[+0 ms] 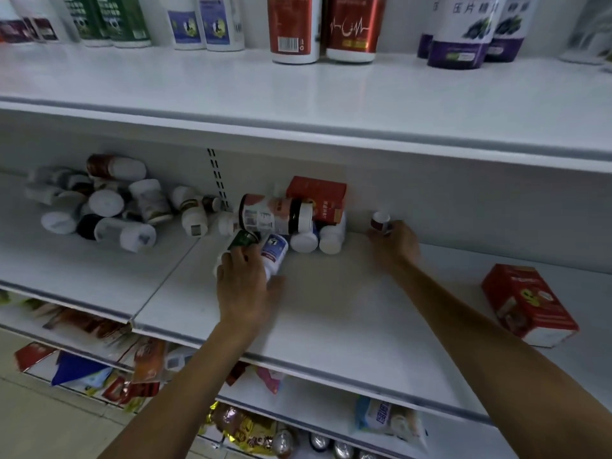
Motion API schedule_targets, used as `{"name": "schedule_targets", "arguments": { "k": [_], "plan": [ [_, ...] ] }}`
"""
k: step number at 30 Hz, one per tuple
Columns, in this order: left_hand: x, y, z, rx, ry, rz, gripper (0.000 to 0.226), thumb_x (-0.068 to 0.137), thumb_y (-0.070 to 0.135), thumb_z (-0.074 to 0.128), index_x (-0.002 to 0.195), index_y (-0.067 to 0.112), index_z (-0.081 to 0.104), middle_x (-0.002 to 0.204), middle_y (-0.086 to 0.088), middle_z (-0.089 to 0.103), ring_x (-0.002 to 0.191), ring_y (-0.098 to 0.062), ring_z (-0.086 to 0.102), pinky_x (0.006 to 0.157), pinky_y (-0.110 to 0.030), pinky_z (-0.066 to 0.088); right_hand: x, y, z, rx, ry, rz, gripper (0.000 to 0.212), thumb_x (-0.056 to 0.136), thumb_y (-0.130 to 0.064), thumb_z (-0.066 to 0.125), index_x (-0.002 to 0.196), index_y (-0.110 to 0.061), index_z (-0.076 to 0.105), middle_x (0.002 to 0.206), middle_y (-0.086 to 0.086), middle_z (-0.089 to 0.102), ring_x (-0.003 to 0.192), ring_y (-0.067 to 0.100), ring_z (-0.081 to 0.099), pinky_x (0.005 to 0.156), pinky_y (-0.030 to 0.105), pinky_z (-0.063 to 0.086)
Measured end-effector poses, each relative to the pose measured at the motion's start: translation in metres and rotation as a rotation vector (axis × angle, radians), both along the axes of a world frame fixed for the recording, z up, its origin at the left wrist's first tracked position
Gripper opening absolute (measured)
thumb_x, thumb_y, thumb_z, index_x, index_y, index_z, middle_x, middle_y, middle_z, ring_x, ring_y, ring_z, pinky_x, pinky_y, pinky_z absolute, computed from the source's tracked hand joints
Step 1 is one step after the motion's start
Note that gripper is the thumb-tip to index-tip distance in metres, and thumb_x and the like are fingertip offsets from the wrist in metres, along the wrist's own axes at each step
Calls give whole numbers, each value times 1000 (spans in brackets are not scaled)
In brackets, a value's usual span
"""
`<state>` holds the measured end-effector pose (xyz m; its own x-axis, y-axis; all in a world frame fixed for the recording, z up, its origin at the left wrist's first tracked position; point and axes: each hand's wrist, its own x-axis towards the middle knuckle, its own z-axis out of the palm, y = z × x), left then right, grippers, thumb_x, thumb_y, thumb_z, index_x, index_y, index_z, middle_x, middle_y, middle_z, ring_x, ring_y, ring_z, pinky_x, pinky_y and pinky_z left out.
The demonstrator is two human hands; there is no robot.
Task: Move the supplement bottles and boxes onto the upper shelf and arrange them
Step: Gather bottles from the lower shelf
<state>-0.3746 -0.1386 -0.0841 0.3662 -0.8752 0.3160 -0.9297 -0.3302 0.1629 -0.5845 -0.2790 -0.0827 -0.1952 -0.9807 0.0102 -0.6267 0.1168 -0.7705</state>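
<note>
My left hand (246,286) rests on the lower shelf (331,313), its fingers closed around a white bottle with a blue label (273,253) and a green-labelled bottle (241,240) beside it. My right hand (395,242) grips a small white-capped bottle with a dark red label (380,221) near the back wall. Behind my left hand lie a large red-and-white bottle (275,215), a red box (318,197) and two white-capped bottles (318,240). The upper shelf (298,94) carries standing bottles along its back.
A heap of several toppled bottles (109,203) lies on the lower shelf at the left. A red box (528,304) lies at the right end of that shelf. Shelves below hold snack packets (142,362) and cans (318,442).
</note>
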Motion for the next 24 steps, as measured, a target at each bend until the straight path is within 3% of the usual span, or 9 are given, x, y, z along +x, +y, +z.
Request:
{"name": "schedule_targets", "arguments": {
  "k": [3, 7, 11, 15, 18, 20, 24],
  "plan": [
    [0, 3, 7, 14, 31, -17, 54, 74, 20, 76, 120, 5, 51, 115, -19, 53, 99, -34, 54, 78, -38, 44, 3, -2, 3, 6, 16, 30, 40, 78, -42, 67, 103, -12, 62, 104, 11, 64, 95, 30, 60, 77, 35, 47],
    [-14, 19, 29, -32, 411, -139, 58, 76, 17, 73, 127, 7, 45, 124, -14, 41, 104, -28, 49, 74, -28, 36, 2, 28, 15, -3, -159, 84, 26, 80, -30, 70, 90, -11, 55, 83, 5, 55, 78, 22, 52, 59, 28, 34],
    [-32, 33, 58, -127, 663, -147, 55, 69, 14, 76, 117, 7, 50, 114, -7, 49, 99, -20, 49, 73, -23, 36, -3, 78, 31, -5, -214, 206, 25, 78, -31, 74, 86, -16, 56, 70, -7, 53, 62, 8, 48, 53, 25, 34],
    [-59, 54, 93, -219, 1012, 19, 46, 71, 6, 74, 110, 13, 52, 105, -1, 52, 94, -17, 51, 75, -21, 38, -17, 116, 63, 108, -429, 336, 18, 79, -30, 74, 82, -20, 59, 75, -2, 58, 71, 15, 56, 67, 31, 48],
    [-76, 76, 111, -296, 1290, 73, 42, 72, 3, 75, 106, 16, 55, 99, -4, 57, 96, -22, 54, 77, -24, 39, -30, 138, 89, 238, -641, 417, 19, 80, -15, 73, 95, -11, 61, 95, 10, 64, 92, 22, 63, 82, 37, 54],
    [-85, 93, 122, -324, 1409, 99, 42, 75, 1, 71, 113, 14, 56, 98, -4, 58, 93, -21, 53, 78, -25, 38, -37, 151, 106, 292, -747, 457, 28, 81, -6, 70, 105, -5, 58, 108, 17, 65, 98, 25, 66, 79, 36, 56],
    [-86, 126, 144, -350, 1595, 120, 30, 83, 8, 64, 111, 13, 55, 106, -7, 58, 95, -18, 55, 79, -25, 42, -35, 179, 136, 289, -731, 576, 26, 79, -1, 68, 101, -10, 58, 101, 9, 67, 88, 18, 67, 68, 27, 51]
  ]
}}
